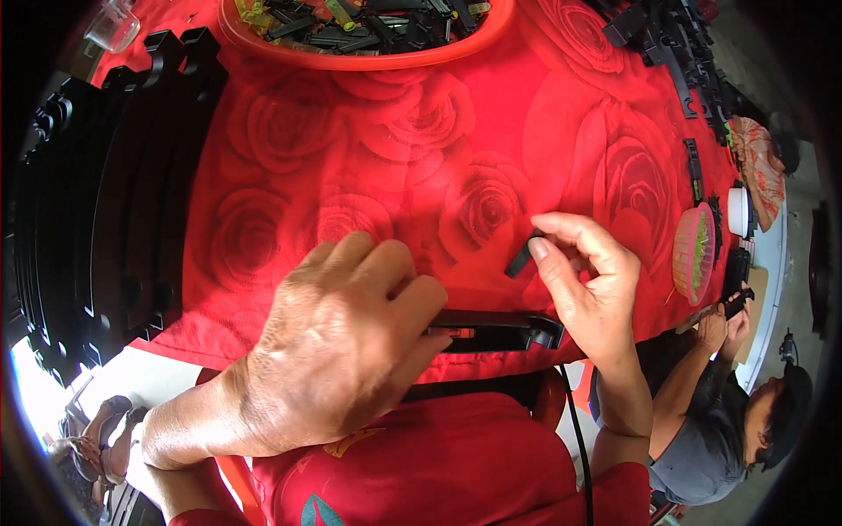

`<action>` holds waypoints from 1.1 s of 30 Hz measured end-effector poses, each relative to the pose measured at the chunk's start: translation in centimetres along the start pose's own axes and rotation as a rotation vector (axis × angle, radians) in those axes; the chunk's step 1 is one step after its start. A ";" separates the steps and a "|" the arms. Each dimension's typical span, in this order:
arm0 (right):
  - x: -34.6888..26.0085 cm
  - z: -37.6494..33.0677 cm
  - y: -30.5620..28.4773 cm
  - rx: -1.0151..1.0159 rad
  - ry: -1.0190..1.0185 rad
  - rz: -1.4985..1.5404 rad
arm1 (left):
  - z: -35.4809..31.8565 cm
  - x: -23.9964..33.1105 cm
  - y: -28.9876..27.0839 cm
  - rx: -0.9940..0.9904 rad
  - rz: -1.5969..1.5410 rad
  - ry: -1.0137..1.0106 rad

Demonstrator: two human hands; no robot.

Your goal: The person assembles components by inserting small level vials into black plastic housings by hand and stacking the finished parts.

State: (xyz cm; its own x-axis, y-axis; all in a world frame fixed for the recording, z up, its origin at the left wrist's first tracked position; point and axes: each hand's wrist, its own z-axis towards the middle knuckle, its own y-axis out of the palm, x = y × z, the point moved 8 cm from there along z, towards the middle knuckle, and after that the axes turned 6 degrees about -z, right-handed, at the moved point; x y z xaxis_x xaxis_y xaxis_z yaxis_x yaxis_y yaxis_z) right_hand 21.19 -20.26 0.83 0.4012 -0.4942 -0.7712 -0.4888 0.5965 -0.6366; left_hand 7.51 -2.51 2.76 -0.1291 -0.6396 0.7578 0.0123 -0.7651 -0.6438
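— What do the hands hold, near the long black part?

— The long black part [495, 331] lies at the near edge of the tabletop [491, 131], which is covered with a red cloth printed with roses. The left hand [338, 351] is curled down over the left end of this part, with the fingers bent; a small orange mark shows on the part just beside the fingertips. The right hand [588, 280] is just above the right end of the part. Its thumb and first finger pinch a small black piece [523, 256], and the other fingers are loosely open.

— And farther from the part?

— Far behind it stands an orange basin [368, 54] full of dark pieces. To the left of it lies a stack of curved black frames [96, 202]. To the right, a pink round basket [695, 254], more black parts [675, 44], and another person [728, 412] sitting at the tabletop's end. I see no readable label.
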 end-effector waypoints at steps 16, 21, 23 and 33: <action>-6.8 -2.1 3.1 -0.376 -0.416 -0.339 | -0.4 1.7 0.6 0.008 0.139 0.129; -6.6 -1.4 3.4 -0.480 -0.369 -0.309 | -1.0 2.6 0.3 0.027 0.161 0.137; -6.3 -1.6 3.8 -0.511 -0.357 -0.319 | -1.1 2.4 0.3 0.043 0.130 0.112; -6.6 -2.9 3.8 -0.375 -0.359 -0.406 | -1.5 1.0 1.4 -0.095 -0.017 -0.020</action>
State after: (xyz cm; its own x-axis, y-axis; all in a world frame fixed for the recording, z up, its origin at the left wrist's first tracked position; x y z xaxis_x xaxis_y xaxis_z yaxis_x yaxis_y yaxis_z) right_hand 14.42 -16.59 3.51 0.8122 -0.3537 -0.4640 -0.4548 0.1143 -0.8832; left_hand 5.94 -4.12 2.51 -0.1090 -0.6289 0.7698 -0.0838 -0.7658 -0.6376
